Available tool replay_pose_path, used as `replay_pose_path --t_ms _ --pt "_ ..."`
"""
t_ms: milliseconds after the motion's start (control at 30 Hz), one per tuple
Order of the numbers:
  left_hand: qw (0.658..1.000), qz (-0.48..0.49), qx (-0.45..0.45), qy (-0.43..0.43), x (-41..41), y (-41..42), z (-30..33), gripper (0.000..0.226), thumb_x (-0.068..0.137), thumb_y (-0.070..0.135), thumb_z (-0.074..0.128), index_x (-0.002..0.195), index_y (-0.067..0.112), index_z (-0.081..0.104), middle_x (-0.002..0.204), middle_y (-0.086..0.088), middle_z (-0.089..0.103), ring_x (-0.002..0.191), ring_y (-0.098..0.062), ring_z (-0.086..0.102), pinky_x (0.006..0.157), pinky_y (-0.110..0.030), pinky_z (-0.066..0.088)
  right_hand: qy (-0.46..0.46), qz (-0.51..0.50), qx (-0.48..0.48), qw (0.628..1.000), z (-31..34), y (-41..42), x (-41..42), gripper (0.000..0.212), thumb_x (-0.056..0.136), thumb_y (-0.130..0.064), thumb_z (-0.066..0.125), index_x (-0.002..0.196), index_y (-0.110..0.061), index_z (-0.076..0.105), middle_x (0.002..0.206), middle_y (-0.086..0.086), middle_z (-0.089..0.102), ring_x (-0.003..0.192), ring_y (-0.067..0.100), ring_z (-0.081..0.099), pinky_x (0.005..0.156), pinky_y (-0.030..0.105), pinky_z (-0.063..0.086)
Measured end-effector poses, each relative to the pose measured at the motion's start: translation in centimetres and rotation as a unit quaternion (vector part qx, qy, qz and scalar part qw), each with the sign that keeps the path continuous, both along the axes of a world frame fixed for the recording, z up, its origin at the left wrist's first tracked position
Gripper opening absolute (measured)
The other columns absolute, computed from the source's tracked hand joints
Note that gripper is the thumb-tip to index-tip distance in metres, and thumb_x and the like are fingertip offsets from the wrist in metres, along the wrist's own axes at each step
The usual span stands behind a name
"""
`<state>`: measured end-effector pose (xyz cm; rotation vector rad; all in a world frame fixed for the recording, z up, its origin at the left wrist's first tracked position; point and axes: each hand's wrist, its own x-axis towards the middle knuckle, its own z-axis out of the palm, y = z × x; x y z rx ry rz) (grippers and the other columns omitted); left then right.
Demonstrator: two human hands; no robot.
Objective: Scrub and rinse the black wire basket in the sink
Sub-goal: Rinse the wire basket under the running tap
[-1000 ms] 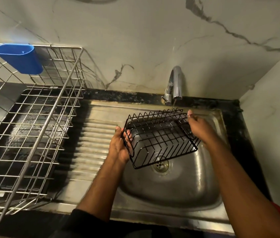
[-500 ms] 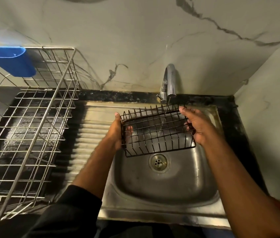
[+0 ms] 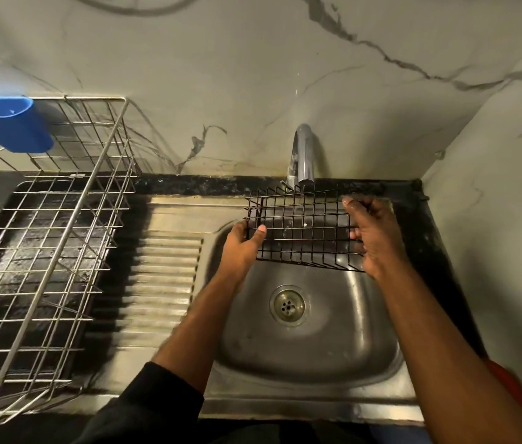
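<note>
The black wire basket [image 3: 301,227] is held in the air over the back of the steel sink [image 3: 311,334], just under the chrome tap [image 3: 302,158]. Its gridded bottom faces me and it lies nearly level. My left hand [image 3: 243,245] grips its left end, thumb over the wires. My right hand [image 3: 373,232] grips its right end, fingers curled around the side. A thin stream of water appears to fall from the spout onto the basket. The drain [image 3: 288,306] shows below the basket.
A large steel wire dish rack [image 3: 48,238] stands on the dark counter at left, with a blue plastic cup holder [image 3: 9,125] hung on its back rim. A ribbed drainboard [image 3: 163,270] lies between rack and sink. Marble walls close the back and right.
Both hands have lifted the basket toward the tap and turned it, so its open side no longer faces me and its bottom grid lies almost flat under the spout.
</note>
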<state>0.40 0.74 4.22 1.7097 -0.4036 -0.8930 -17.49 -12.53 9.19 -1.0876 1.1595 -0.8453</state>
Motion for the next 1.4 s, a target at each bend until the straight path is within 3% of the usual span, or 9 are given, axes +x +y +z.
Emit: replay_pose_path --t_ms 267,433,700,833,1033,1100,1200,1300,1400 --pt "0.978 -0.039 0.068 -0.194 -1.4 -0.2 0.9 0.083 0.098 0.048 0.059 0.161 0.012 0.019 0.165 -0.016 0.027 0.150 -0.030 0.029 0.122 -0.050 0.030 -0.046 -0.005 0.002 0.999 0.5 1.1 -0.1 0.025 0.085 -0.050 0.071 0.065 -0.039 0.061 0.061 -0.006 0.042 0.043 0.008 0.034 0.038 0.019 0.020" --pt "0.982 0.059 0.069 -0.166 0.2 1.3 0.6 0.065 0.093 0.058 0.062 0.132 0.006 0.055 0.128 -0.012 0.058 0.116 -0.027 0.060 0.101 -0.047 0.053 -0.013 0.030 -0.003 0.999 0.6 1.0 1.3 0.033 0.082 -0.058 0.070 0.070 -0.030 0.057 0.060 -0.006 0.044 0.044 0.009 0.035 0.038 0.021 0.027" --pt "0.974 0.189 0.051 -0.112 2.2 3.3 1.0 0.050 0.092 0.059 0.062 0.076 0.012 0.062 0.068 0.001 0.059 0.067 -0.016 0.054 0.066 -0.033 0.046 0.072 0.085 -0.063 0.992 0.0 -0.2 4.8 0.041 0.094 -0.056 0.053 0.085 -0.018 0.063 0.068 0.002 0.052 0.056 0.013 0.046 0.050 0.025 0.035" --pt "0.973 0.230 0.000 0.004 3.0 3.5 1.1 0.040 0.090 0.047 0.072 0.088 0.008 0.070 0.083 -0.004 0.071 0.076 -0.015 0.065 0.064 -0.025 0.049 0.150 0.122 -0.115 0.974 -0.1 -0.9 6.0 0.040 0.102 -0.043 0.044 0.095 -0.012 0.068 0.078 -0.001 0.067 0.063 0.007 0.059 0.057 0.022 0.045" --pt "0.951 0.279 -0.065 0.120 2.0 3.3 1.8 0.022 0.091 0.025 0.076 0.085 0.007 0.064 0.064 0.000 0.066 0.058 -0.014 0.066 0.054 -0.030 0.058 0.403 0.152 -0.286 0.856 -0.9 -0.8 6.6 0.044 0.104 -0.044 0.035 0.113 -0.009 0.059 0.082 0.007 0.065 0.063 0.015 0.058 0.050 0.025 0.041" --pt "0.945 0.288 -0.070 0.139 1.3 3.0 1.8 0.022 0.091 0.022 0.076 0.078 0.011 0.062 0.061 0.001 0.064 0.056 -0.014 0.062 0.057 -0.032 0.057 0.496 0.150 -0.345 0.783 -1.8 0.4 6.9 0.057 0.101 -0.050 0.034 0.137 -0.007 0.042 0.114 0.019 0.061 0.094 0.026 0.063 0.075 0.037 0.056" --pt "0.939 0.305 -0.080 0.135 0.9 2.6 1.8 0.022 0.091 0.021 0.076 0.077 0.011 0.063 0.059 0.005 0.061 0.052 -0.008 0.054 0.051 -0.024 0.049 0.542 0.186 -0.377 0.727 -2.2 2.9 7.3 0.072 0.101 -0.054 0.028 0.156 -0.009 0.014 0.156 0.030 0.021 0.143 0.043 0.027 0.116 0.051 0.025" --pt "0.934 0.322 -0.087 0.128 1.4 2.8 1.9 0.023 0.092 0.019 0.075 0.074 0.012 0.062 0.052 0.009 0.060 0.049 -0.005 0.055 0.045 -0.020 0.046 0.465 0.211 -0.413 0.754 -2.3 3.4 6.5 0.063 0.104 -0.046 0.028 0.156 -0.012 0.022 0.162 0.019 0.018 0.149 0.036 0.019 0.121 0.047 0.016" --pt "0.936 0.324 -0.081 0.113 1.8 3.2 1.5 0.023 0.088 0.024 0.078 0.074 0.012 0.065 0.058 0.008 0.061 0.058 -0.011 0.056 0.052 -0.025 0.045 0.324 0.123 -0.386 0.855 -2.3 2.2 5.0 0.044 0.103 -0.029 0.044 0.144 -0.014 0.045 0.141 0.011 0.054 0.122 0.025 0.058 0.099 0.036 0.050"
